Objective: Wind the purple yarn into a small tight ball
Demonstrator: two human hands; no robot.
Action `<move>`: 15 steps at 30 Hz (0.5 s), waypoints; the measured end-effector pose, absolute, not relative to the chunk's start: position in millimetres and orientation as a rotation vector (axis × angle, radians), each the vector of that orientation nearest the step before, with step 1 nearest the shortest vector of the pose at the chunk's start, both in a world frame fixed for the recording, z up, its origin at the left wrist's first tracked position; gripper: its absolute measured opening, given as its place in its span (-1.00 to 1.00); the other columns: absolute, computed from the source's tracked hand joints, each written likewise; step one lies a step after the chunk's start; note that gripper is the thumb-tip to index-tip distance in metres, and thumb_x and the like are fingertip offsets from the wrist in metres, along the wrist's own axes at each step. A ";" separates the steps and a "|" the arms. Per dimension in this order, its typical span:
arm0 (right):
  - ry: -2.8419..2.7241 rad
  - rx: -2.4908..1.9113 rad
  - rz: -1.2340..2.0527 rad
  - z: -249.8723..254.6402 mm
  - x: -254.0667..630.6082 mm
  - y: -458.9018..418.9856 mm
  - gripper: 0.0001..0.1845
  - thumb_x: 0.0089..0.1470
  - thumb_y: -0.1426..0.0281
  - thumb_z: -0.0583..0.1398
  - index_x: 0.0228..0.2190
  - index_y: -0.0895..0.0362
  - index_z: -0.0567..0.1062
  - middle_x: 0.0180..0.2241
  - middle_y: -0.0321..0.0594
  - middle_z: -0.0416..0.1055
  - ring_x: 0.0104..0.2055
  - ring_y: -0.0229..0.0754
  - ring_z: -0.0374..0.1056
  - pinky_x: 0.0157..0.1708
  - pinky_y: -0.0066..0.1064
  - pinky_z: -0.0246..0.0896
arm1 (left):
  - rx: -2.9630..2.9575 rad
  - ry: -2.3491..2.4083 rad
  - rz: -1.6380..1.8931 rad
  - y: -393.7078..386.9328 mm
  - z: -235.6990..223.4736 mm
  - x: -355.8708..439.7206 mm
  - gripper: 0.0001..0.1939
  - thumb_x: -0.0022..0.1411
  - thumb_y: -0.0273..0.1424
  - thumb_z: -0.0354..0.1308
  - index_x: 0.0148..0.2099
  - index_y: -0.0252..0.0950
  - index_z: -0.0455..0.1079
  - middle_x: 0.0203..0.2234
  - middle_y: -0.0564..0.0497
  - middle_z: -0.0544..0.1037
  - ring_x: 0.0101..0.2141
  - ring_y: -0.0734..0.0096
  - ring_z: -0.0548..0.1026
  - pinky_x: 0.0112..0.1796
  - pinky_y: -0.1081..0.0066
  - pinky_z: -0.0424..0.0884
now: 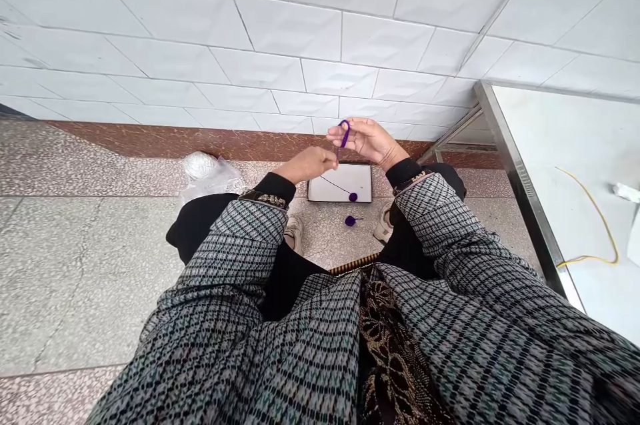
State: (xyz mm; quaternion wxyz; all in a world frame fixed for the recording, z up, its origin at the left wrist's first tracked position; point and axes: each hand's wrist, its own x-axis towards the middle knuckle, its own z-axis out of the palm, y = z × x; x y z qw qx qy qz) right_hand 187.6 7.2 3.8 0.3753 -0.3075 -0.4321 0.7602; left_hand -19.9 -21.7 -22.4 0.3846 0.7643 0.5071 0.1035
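Note:
Purple yarn (345,134) makes a narrow loop at the fingers of my right hand (373,138), which holds it up with the fingers stretched towards the left. Just below and to the left, my left hand (314,163) is closed, pinching the strand under the loop. From there a thin purple thread runs down to a small yarn ball (353,197) in a shallow white tray (327,190) with a dark rim. Another purple ball (350,221) with a short tail lies on the floor, nearer to me than the tray. The left fingertips are partly hidden.
On the floor at left, white yarn (199,165) sits by a clear plastic bag (220,179). A white-topped metal table (560,145) stands at right, with a yellow cord (605,228) on it. The tiled wall (295,25) rises close ahead. My shoes flank the floor ball.

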 end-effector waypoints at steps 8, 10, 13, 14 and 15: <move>-1.668 -1.376 1.517 -6.6 178.0 9.0 -0.53 0.42 0.71 0.24 -0.54 0.18 0.52 -0.55 -0.34 0.52 -0.50 -0.35 0.33 -0.39 -0.58 0.29 | 2.043 0.981 0.411 -22.4 -21.6 -23.0 -0.70 0.35 -0.22 0.19 -0.21 -0.28 0.69 -0.28 -0.08 0.74 -0.24 0.23 0.61 -0.10 0.31 0.45; -1.850 -1.425 1.497 -3.2 178.7 6.8 -0.51 0.38 0.75 0.26 -0.58 0.20 0.54 -0.62 -0.38 0.44 -0.55 -0.36 0.20 -0.44 -0.55 0.18 | 2.033 1.076 0.537 -20.8 -19.3 -31.3 -0.70 0.33 -0.23 0.17 -0.24 -0.29 0.67 -0.28 -0.09 0.73 -0.24 0.21 0.60 -0.11 0.30 0.46; -1.730 -1.322 1.821 3.5 180.0 2.4 -0.55 0.41 0.72 0.27 -0.53 0.22 0.60 -0.49 -0.21 0.63 -0.48 -0.30 0.43 -0.32 -0.53 0.41 | 1.988 1.296 0.724 -18.0 -15.7 -40.9 -0.72 0.33 -0.27 0.15 -0.28 -0.31 0.63 -0.31 -0.09 0.70 -0.24 0.19 0.58 -0.11 0.28 0.47; -1.624 -1.250 1.938 5.3 180.4 1.2 -0.58 0.44 0.69 0.27 -0.49 0.22 0.61 -0.42 -0.14 0.69 -0.42 -0.27 0.53 -0.23 -0.49 0.50 | 1.966 1.369 0.769 -16.9 -14.7 -42.9 -0.73 0.33 -0.28 0.15 -0.28 -0.31 0.62 -0.31 -0.09 0.70 -0.24 0.18 0.57 -0.10 0.28 0.47; -1.513 -1.166 2.025 6.8 181.0 0.3 -0.60 0.47 0.67 0.26 -0.45 0.22 0.62 -0.37 -0.10 0.71 -0.37 -0.24 0.60 -0.15 -0.45 0.56 | 1.943 1.437 0.804 -15.9 -14.0 -44.2 -0.74 0.33 -0.30 0.15 -0.28 -0.31 0.61 -0.32 -0.08 0.69 -0.24 0.19 0.56 -0.09 0.28 0.47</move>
